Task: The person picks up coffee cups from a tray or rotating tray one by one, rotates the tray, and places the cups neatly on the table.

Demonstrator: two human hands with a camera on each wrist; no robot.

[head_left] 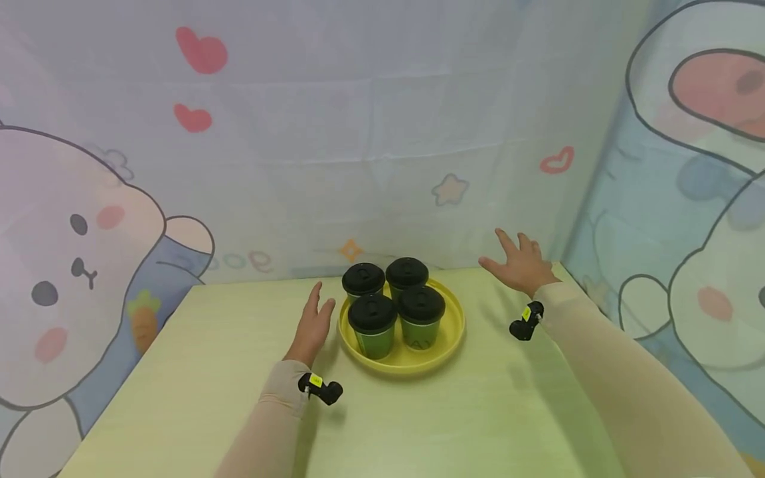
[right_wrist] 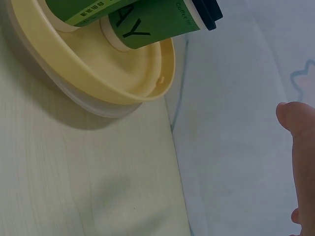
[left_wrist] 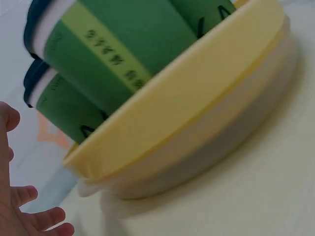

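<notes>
A round yellow tray (head_left: pixel 400 367) rests on the table and bears several green paper coffee cups (head_left: pixel 375 342) with black lids (head_left: pixel 421 303). Just left of the tray, apart from it, my left hand (head_left: pixel 312 328) hovers with fingers extended and holds nothing. To the tray's right my right hand (head_left: pixel 521 265) is raised over the table's back corner, its fingers spread and nothing in them. Dark lettering shows on a cup (right_wrist: pixel 147 24) in the right wrist view. The left wrist view shows the tray's rim (left_wrist: pixel 177 103) beside my left fingers (left_wrist: pixel 47 219).
The pale table (head_left: pixel 239 372) ends at the back against a cloth backdrop (head_left: pixel 370 133) printed with hearts and cartoon animals. More printed cloth (head_left: pixel 675 219) stands along the right side. Small black cameras (head_left: pixel 323 388) are strapped to both wrists.
</notes>
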